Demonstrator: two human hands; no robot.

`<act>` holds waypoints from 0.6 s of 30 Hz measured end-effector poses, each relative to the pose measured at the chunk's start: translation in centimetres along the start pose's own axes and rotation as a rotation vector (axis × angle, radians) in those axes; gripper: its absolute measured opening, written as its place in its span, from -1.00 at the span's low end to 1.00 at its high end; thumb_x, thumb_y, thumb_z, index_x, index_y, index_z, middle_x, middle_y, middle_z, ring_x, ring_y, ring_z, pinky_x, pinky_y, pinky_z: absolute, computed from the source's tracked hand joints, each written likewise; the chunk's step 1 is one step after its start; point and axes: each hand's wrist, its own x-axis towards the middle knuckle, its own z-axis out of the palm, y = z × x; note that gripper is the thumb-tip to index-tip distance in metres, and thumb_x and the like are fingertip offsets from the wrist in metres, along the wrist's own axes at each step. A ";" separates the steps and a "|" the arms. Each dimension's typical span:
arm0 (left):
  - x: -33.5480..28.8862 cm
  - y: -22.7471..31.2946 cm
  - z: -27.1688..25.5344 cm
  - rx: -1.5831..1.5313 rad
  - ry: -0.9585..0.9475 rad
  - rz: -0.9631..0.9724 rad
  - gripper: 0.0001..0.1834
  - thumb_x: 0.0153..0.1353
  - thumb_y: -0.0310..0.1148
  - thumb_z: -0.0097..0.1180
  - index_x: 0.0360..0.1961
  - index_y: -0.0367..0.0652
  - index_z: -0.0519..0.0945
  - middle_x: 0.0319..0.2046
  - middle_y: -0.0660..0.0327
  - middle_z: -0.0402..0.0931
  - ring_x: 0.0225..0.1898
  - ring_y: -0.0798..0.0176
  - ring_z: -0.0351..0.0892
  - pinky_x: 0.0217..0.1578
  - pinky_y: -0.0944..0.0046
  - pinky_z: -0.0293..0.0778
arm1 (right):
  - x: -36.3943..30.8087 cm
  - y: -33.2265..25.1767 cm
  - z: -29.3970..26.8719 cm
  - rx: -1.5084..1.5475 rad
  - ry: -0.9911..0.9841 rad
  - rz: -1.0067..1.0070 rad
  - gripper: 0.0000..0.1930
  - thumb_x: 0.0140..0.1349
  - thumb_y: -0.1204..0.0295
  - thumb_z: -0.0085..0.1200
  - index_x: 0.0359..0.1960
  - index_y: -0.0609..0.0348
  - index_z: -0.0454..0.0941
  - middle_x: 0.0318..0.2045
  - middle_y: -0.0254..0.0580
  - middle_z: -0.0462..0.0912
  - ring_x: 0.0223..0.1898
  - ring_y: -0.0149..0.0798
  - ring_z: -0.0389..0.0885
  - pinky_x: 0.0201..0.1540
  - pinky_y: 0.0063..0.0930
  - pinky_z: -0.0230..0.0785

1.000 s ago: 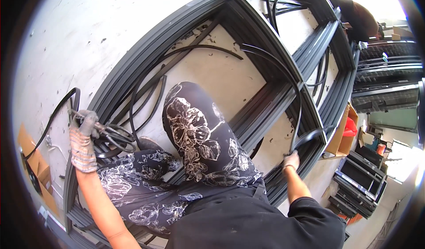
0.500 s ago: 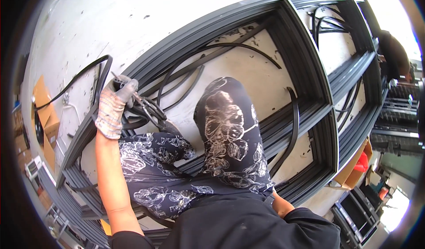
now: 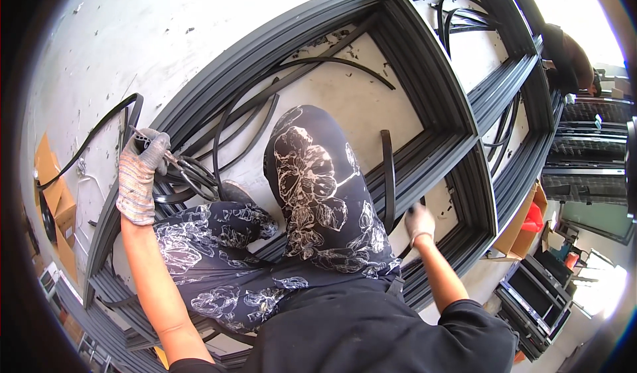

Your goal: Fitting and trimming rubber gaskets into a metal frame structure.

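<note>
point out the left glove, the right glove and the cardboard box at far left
Left glove (image 3: pixel 137 177), head view: pale striped part.
Right glove (image 3: pixel 419 223), head view: pale middle.
Cardboard box (image 3: pixel 66 215), head view: brown side wall.

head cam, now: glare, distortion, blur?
Head view: fisheye bends the dark frames, with black corners; pale floor washes out upper left; bright patch blown out lower right; right hand looks slightly soft, left hand crisper.

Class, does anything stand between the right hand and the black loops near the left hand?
Yes: in this picture the raised patterned trouser leg and, nearer the right hand, a black strip lie between that hand and the loops.
</note>
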 end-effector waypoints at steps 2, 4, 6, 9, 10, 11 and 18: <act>0.2 0.1 0.2 -0.004 -0.004 0.011 -0.73 0.06 -0.20 0.25 -0.38 -0.16 0.52 -0.67 0.31 0.44 -0.67 0.50 0.33 -0.60 0.49 0.23 | 0.2 -1.2 -3.0 -0.002 0.063 0.016 -0.72 0.04 0.28 -0.05 -0.31 0.10 0.63 -0.28 0.04 0.61 -0.18 0.04 0.57 -0.12 -0.18 0.43; 0.0 0.5 0.3 0.012 -0.019 -0.028 -0.75 0.06 -0.24 0.25 -0.38 -0.17 0.52 -0.66 0.30 0.45 -0.68 0.50 0.33 -0.61 0.48 0.23 | 0.0 -0.6 -2.3 0.020 0.114 -0.065 -0.71 0.05 0.26 -0.05 -0.31 0.13 0.62 -0.28 0.06 0.60 -0.19 0.05 0.56 -0.14 -0.18 0.43; -0.5 1.2 0.9 0.019 -0.002 0.003 -0.76 0.07 -0.25 0.24 -0.39 -0.18 0.53 -0.66 0.30 0.45 -0.68 0.50 0.33 -0.62 0.48 0.24 | -0.3 0.1 -1.4 0.249 0.027 -0.002 -0.68 0.08 0.24 -0.02 -0.28 0.23 0.60 -0.41 0.03 0.62 -0.31 -0.10 0.60 -0.18 -0.36 0.44; -0.3 1.1 1.0 0.054 -0.007 0.014 -0.75 0.07 -0.23 0.24 -0.41 -0.19 0.53 -0.67 0.31 0.44 -0.69 0.50 0.31 -0.64 0.48 0.23 | -0.5 0.2 1.0 0.912 -0.159 0.184 -0.60 0.11 0.19 0.05 -0.16 0.27 0.50 -0.29 -0.03 0.61 -0.31 -0.17 0.59 -0.17 -0.35 0.42; -0.2 0.9 0.9 0.060 -0.003 0.010 -0.74 0.06 -0.22 0.25 -0.40 -0.19 0.54 -0.67 0.31 0.44 -0.70 0.51 0.31 -0.65 0.48 0.22 | -0.9 -0.6 1.8 1.341 -0.221 0.274 -0.54 0.12 0.14 0.09 -0.10 0.28 0.44 -0.17 -0.06 0.59 -0.28 -0.16 0.59 -0.15 -0.27 0.41; -0.2 0.7 1.0 0.066 -0.007 0.001 -0.74 0.06 -0.22 0.25 -0.40 -0.19 0.54 -0.67 0.31 0.44 -0.71 0.51 0.30 -0.66 0.49 0.21 | -3.4 -2.6 0.0 1.339 -0.237 0.224 -0.36 0.06 0.12 0.19 0.05 0.31 0.27 -0.03 -0.11 0.51 -0.20 -0.16 0.56 -0.12 -0.27 0.40; 0.0 1.6 1.9 0.079 -0.032 -0.001 -0.77 0.08 -0.24 0.22 -0.43 -0.18 0.53 -0.68 0.31 0.44 -0.71 0.52 0.30 -0.69 0.49 0.17 | -4.6 -2.2 3.2 0.757 0.163 -0.017 -0.43 0.01 0.22 0.15 -0.03 0.39 0.32 -0.39 0.18 0.60 -0.34 -0.02 0.62 -0.21 -0.29 0.44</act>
